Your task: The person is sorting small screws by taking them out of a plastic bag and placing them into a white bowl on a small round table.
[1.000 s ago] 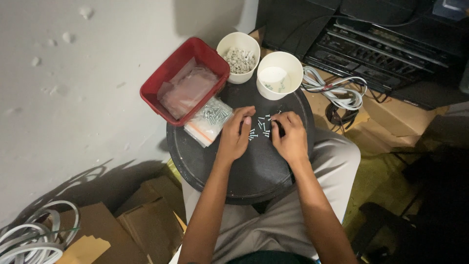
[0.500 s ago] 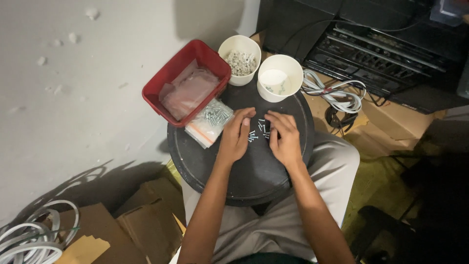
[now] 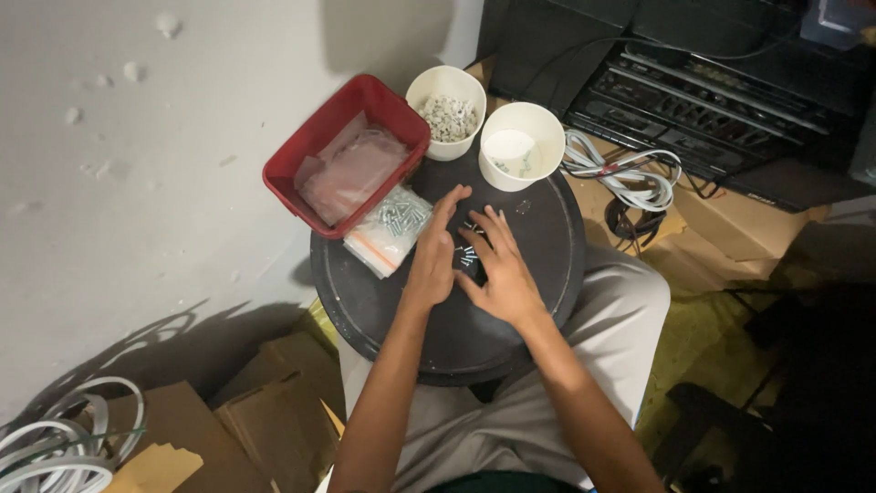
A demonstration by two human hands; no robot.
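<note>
Both my hands rest on a round black tabletop [image 3: 538, 274] held on my lap. My left hand [image 3: 436, 245] lies flat with fingers spread, next to a small clear bag of screws [image 3: 391, 228]. My right hand [image 3: 497, 269] sits beside it, fingers spread over a little pile of loose screws [image 3: 467, 254] between the two hands. Neither hand grips anything that I can see.
A red bin [image 3: 351, 146] with empty clear bags sits at the table's far left. Two white cups stand at the far edge: one [image 3: 447, 110] full of small parts, one [image 3: 522, 146] nearly empty. Coiled cables [image 3: 620, 173], black equipment, cardboard boxes surround the stool.
Both hands have drawn slightly toward me and opened out flatter over the loose screws. The cups, bin and bag have not moved.
</note>
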